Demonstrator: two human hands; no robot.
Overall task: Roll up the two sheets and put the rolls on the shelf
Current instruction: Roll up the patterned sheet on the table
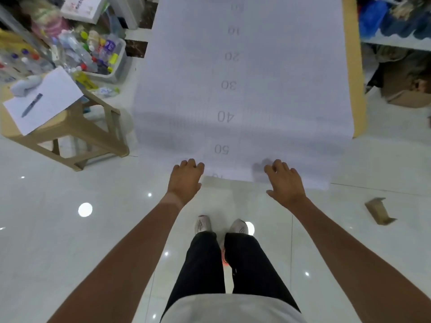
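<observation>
A long white sheet printed with upside-down numbers from 10 to 50 lies over a tan table and hangs off its near edge. My left hand grips the sheet's near edge left of the number column, fingers curled over it. My right hand is laid on the same edge further right, fingers bent onto the paper. Whether a second sheet lies under this one cannot be told. My legs and shoes show below on the white tiled floor.
A tan plastic stool at left carries a paper and a pen. Behind it sits a bin of plastic bottles. Shelving with bags and a cardboard box stand right. A cardboard scrap lies on the floor.
</observation>
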